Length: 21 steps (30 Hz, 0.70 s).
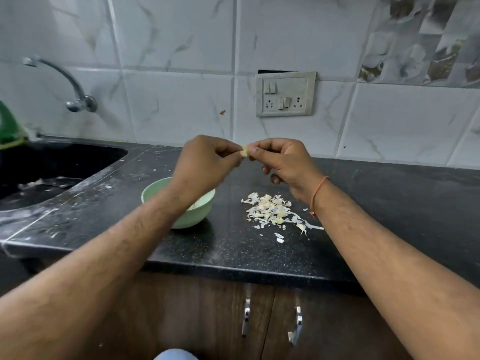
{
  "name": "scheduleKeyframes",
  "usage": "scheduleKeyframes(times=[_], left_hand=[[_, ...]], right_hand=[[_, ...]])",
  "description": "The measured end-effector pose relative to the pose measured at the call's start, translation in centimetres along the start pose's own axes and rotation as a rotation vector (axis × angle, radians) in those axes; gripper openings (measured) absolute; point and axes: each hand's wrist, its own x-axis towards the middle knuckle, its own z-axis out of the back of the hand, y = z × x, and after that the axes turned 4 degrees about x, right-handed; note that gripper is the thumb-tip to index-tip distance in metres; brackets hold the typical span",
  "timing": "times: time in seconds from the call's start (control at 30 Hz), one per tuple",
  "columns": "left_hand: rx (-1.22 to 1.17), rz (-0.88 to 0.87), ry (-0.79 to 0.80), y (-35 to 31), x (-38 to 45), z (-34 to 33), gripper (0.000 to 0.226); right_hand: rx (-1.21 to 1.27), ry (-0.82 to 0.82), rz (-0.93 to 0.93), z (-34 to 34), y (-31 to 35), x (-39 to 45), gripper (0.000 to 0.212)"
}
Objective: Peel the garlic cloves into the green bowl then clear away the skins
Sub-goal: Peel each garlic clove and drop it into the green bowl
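Note:
A pale garlic clove [244, 152] is pinched between the fingertips of my left hand [205, 162] and my right hand [283, 162], held in the air above the black counter. The green bowl [152, 194] stands on the counter below my left wrist, which hides most of its inside. A little pale garlic shows in it. A heap of white garlic skins [272, 211] with some cloves mixed in lies on the counter to the right of the bowl, under my right wrist.
A black sink [52, 165] is set into the counter [389, 203] at the left, with a chrome tap [75, 97] above it. A switch and socket plate [285, 94] sits on the tiled wall. Cupboard doors with metal handles [297, 323] are below the counter edge.

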Motion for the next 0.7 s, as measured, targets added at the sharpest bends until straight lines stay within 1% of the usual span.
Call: scheduleKeyframes(times=[0.17,0.27,0.37,0.47,0.57,0.63,0.7], left_hand=[[0.327,-0.005,0.146,3.1,-1.1,5.7,0.007],[0.482,0.017,0.194,5.1,-1.9,7.1,0.010],[0.561,0.047,0.215,6.1,-2.3,7.4,0.012],[0.556,0.078,0.196,6.1,-2.1,6.9,0.018],[0.467,0.066,0.143,5.4,-1.7,5.9,0.025],[0.365,0.038,0.090,4.3,-1.6,4.6,0.021],[0.259,-0.007,0.054,2.5,-1.6,2.8,0.013]], right_hand=[[-0.073,0.125,-0.069,-5.6,-0.9,-0.4,0.010],[-0.173,0.188,-0.035,-8.3,-1.6,-0.3,0.007],[-0.319,0.194,-0.001,-9.5,-1.9,0.0,0.005],[-0.412,0.167,0.012,-8.9,-1.8,-0.2,0.007],[-0.437,0.119,0.023,-6.3,-2.0,-0.8,0.008],[-0.473,0.073,0.015,-3.8,-2.7,-1.4,0.009],[-0.560,0.037,-0.006,-0.9,-3.7,-2.2,0.014]])
